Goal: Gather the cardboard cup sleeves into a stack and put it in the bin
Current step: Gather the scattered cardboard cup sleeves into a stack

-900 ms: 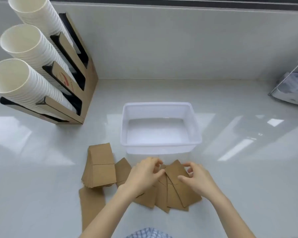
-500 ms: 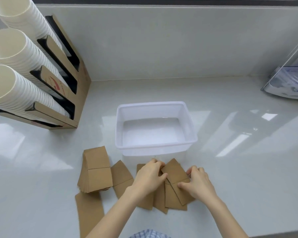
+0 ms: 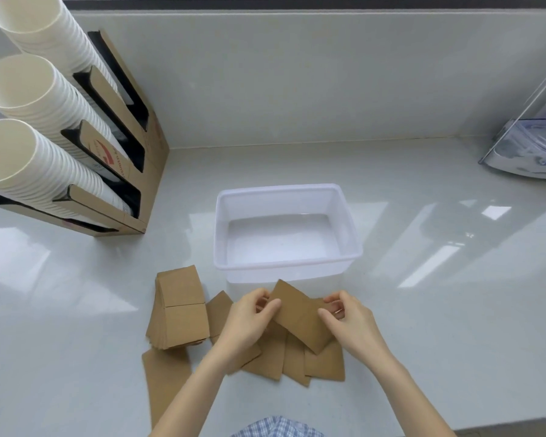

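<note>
Both my hands hold one flat brown cardboard sleeve [image 3: 300, 313], lifted a little and tilted, just in front of the empty white plastic bin [image 3: 284, 192]. My left hand [image 3: 249, 320] pinches its left edge and my right hand [image 3: 350, 320] pinches its right end. Under them several loose sleeves [image 3: 297, 361] lie fanned on the counter. To the left stands a thick stack of sleeves [image 3: 180, 310], with another sleeve [image 3: 218, 310] beside it and a single sleeve [image 3: 164, 383] flat in front of it.
A cardboard dispenser [image 3: 130, 171] with three tubes of white paper cups [image 3: 29, 159] leans at the back left. A clear plastic holder [image 3: 536, 146] sits at the far right. The wall runs close behind the bin, on a glossy white counter [image 3: 438, 294].
Both hands have closed on the top sleeve of the fanned pile and raised it off the others, turning it towards the bin.
</note>
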`<action>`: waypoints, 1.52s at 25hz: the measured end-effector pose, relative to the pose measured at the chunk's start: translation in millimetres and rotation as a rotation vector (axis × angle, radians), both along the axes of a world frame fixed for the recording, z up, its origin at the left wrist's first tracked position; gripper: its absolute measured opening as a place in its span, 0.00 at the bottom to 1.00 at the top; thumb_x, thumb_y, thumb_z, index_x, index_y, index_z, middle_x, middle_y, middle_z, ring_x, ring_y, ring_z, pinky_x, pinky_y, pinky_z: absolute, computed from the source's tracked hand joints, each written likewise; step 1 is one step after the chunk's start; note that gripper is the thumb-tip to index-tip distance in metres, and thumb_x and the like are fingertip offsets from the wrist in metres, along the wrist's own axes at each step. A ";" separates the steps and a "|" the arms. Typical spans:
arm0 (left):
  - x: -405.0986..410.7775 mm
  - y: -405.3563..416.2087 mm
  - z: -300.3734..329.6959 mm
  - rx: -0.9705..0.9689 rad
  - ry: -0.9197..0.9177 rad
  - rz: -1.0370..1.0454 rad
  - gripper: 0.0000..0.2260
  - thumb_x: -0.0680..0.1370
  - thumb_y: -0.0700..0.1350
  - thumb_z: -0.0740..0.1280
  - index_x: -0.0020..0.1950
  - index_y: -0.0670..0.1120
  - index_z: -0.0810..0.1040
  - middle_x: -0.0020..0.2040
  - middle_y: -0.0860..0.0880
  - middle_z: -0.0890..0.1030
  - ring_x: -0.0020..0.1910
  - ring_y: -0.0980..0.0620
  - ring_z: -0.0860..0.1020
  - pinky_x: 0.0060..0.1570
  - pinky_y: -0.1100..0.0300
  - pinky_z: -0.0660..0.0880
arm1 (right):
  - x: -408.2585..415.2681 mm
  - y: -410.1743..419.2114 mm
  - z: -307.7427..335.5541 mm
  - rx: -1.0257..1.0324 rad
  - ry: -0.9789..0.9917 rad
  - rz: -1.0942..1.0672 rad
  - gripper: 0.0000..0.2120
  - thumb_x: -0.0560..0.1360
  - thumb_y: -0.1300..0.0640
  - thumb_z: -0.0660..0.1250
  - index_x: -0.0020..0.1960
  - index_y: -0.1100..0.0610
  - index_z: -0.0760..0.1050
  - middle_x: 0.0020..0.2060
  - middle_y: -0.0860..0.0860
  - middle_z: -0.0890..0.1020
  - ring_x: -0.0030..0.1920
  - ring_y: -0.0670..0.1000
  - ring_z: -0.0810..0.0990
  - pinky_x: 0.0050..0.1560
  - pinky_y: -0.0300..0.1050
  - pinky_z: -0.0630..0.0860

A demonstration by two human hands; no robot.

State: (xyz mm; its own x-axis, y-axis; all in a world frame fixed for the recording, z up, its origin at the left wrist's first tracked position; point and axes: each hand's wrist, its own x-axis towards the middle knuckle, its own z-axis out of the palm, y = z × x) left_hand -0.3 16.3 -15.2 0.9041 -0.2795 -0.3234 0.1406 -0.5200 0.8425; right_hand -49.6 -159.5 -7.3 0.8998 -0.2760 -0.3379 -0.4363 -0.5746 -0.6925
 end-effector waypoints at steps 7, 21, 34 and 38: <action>4.3 35.1 -5.9 -0.077 0.076 0.209 0.04 0.77 0.43 0.59 0.48 0.45 0.73 0.52 0.42 0.79 0.42 0.49 0.80 0.34 0.67 0.79 | -4.2 14.8 -5.6 -0.381 0.257 0.073 0.32 0.69 0.43 0.67 0.62 0.61 0.61 0.60 0.59 0.66 0.62 0.59 0.66 0.59 0.49 0.68; -0.9 32.2 -5.9 -0.038 0.063 0.234 0.05 0.78 0.40 0.54 0.50 0.44 0.68 0.53 0.42 0.79 0.42 0.58 0.77 0.34 0.68 0.76 | -2.3 1.3 7.1 0.031 -0.066 -0.165 0.15 0.76 0.63 0.57 0.62 0.56 0.66 0.42 0.53 0.76 0.38 0.52 0.74 0.35 0.45 0.68; -12.6 24.3 -2.2 -0.150 0.171 0.209 0.10 0.76 0.46 0.61 0.55 0.44 0.70 0.54 0.45 0.79 0.49 0.53 0.79 0.40 0.65 0.80 | 26.2 45.3 0.5 0.002 -0.143 0.309 0.16 0.75 0.59 0.60 0.62 0.51 0.72 0.48 0.47 0.72 0.55 0.48 0.74 0.53 0.35 0.65; -13.7 24.6 -1.9 -0.118 0.126 0.205 0.06 0.76 0.43 0.62 0.52 0.46 0.69 0.52 0.45 0.80 0.48 0.52 0.78 0.38 0.65 0.80 | 24.6 46.2 -1.6 0.018 -0.147 0.308 0.15 0.74 0.57 0.62 0.61 0.51 0.73 0.47 0.47 0.70 0.49 0.43 0.71 0.50 0.32 0.66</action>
State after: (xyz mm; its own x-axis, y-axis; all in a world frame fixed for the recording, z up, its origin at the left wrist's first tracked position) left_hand -13.9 40.9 -17.1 0.9003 -0.1375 -0.4130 0.3405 -0.3688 0.8649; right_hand -25.0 -113.3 -8.8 0.9793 0.0213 -0.2011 -0.1391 -0.6509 -0.7463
